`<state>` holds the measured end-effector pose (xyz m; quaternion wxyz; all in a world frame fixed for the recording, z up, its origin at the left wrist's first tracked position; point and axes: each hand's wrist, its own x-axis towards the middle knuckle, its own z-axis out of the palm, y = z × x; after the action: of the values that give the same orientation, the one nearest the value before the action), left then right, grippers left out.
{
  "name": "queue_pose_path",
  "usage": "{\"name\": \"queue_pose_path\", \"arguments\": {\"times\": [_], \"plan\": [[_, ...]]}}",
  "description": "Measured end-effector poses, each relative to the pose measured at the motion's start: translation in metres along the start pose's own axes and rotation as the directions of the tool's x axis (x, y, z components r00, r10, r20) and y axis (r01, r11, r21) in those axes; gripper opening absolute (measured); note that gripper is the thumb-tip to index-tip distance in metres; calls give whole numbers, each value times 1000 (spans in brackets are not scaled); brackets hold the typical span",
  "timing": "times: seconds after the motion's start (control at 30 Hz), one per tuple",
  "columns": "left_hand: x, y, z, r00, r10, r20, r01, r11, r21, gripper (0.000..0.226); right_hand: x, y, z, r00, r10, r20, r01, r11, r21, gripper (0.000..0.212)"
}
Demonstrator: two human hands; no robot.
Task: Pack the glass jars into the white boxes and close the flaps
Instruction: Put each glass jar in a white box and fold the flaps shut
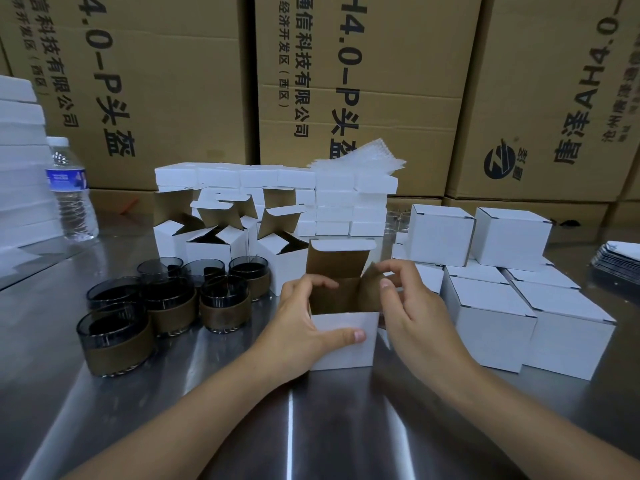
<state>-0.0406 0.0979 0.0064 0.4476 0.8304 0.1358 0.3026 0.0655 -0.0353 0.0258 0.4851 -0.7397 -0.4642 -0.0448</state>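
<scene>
Steadying white box (343, 351) at frame centre with left hand (298, 317) gripping its left wall, against tipping; pinching right side flap (369, 282) with right hand (405, 303) to fold inward. Staging glass jars (169, 299) left of centre, within reach.

White box (343, 341), brown inside; dark brown-banded jars (117, 336)

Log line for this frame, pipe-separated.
left hand: holds white box | right hand: pinches right side flap | top flap: up | glass jars: left of box

Left hand (298, 320) grips an open white box (343, 341) — right hand (408, 303) pinches its side flap (370, 282).
</scene>
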Motion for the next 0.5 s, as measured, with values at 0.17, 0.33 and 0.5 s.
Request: {"name": "queue_pose_path", "arguments": {"times": [0.17,0.33,0.5], "plan": [[1,-4,-1,1000,3,-30,-3,1000,13,58,3,0,-2,997,81,-18,-79,992,97,11],[2,-6,-1,999,2,-50,0,999,38,58,6,5,-8,992,40,-117,-59,985,-164,9],[1,-6,-2,998,17,-67,-15,999,33,59,9,3,-14,994,-2,-110,-36,940,-339,28]]}}
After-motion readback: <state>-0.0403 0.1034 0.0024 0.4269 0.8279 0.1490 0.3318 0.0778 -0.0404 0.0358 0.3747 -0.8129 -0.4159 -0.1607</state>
